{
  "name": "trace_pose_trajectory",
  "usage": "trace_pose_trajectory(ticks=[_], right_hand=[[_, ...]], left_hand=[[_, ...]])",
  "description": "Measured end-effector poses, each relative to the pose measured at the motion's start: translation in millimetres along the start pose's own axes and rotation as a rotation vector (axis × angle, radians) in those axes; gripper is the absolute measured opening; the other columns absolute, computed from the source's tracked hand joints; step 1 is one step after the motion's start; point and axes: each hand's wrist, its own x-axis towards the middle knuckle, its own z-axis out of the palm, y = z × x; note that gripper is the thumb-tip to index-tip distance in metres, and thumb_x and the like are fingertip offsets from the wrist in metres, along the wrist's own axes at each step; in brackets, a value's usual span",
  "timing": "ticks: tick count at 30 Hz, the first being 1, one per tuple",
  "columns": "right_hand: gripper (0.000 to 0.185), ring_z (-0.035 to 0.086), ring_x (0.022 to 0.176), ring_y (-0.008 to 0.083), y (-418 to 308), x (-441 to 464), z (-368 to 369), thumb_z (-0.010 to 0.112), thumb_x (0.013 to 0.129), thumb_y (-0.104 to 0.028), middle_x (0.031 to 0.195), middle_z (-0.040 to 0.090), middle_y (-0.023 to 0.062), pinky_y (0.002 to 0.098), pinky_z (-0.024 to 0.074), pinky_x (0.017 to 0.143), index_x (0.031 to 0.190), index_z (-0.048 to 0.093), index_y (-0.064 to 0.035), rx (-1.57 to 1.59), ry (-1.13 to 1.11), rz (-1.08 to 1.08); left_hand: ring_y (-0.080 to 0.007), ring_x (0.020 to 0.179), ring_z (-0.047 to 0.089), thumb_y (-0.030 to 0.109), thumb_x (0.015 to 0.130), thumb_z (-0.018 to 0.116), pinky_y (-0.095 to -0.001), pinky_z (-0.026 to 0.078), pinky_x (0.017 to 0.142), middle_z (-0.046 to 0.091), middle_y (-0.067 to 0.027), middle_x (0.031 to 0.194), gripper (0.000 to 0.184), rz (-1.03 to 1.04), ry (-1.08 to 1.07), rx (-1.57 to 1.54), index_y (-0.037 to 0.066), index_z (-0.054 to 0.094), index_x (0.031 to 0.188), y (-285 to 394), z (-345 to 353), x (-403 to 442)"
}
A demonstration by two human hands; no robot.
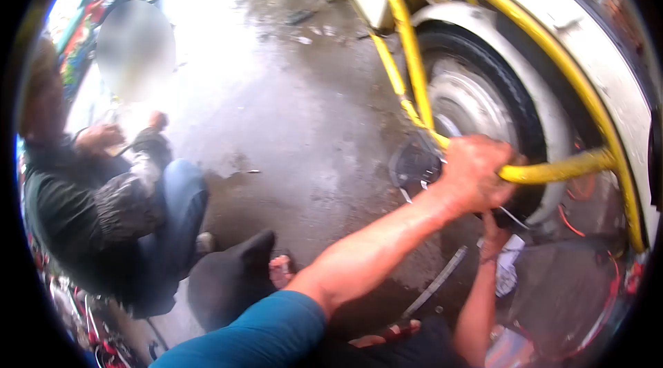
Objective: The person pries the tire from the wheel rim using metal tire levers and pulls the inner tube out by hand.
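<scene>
Yellow bar (559,169) crossed in front of the wheel (473,102), low down; left hand (478,171) was closed around the bar; right hand (494,231) was below it, partly hidden, grip could not be told; 1 other person (76,209) crouched leftward, well apart.

Yellow frame (556,170); black tyre (516,92); silver hub (464,102); whitish fender (442,14); teal sleeve (266,330); blue jeans (183,202); grey floor (304,140).
</scene>
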Motion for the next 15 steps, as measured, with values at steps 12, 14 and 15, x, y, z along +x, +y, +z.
trace_pose_trajectory(ticks=[12, 14, 15], right_hand=[[0.043, 0.057, 0.110, 0.0232, -38, -1, 5, 0.068, 0.086, -0.019, 0.120, 0.062, 0.0125, 0.0354, 0.0420, 0.096, 0.121, 0.058, 0.0042, -0.174, -0.013, 0.149], [0.043, 0.058, 0.110, 0.0229, -37, -2, 5, 0.068, 0.086, -0.019, 0.120, 0.062, 0.0129, 0.0349, 0.0426, 0.096, 0.121, 0.058, 0.0041, -0.226, -0.011, 0.173], [0.043, 0.058, 0.110, 0.0229, -21, -1, 0, 0.068, 0.086, -0.019, 0.120, 0.062, 0.0132, 0.0347, 0.0429, 0.096, 0.121, 0.058, 0.0041, -0.166, 0.001, 0.149]], left_hand=[[-0.0326, 0.055, 0.057, 0.015, 0.054, 0.069, -0.0438, 0.044, 0.050, 0.055, -0.0099, 0.057, 0.016, -0.061, 0.039, -0.043, 0.009, 0.059, 0.065, -2, 6, -4], [-0.0331, 0.055, 0.057, 0.015, 0.054, 0.069, -0.0440, 0.043, 0.050, 0.054, -0.0103, 0.057, 0.016, -0.047, 0.050, -0.072, 0.009, 0.059, 0.065, -3, 8, -5], [-0.0332, 0.055, 0.057, 0.015, 0.054, 0.069, -0.0440, 0.043, 0.050, 0.054, -0.0104, 0.057, 0.016, -0.046, 0.051, -0.069, 0.009, 0.059, 0.065, -3, 9, -5]])
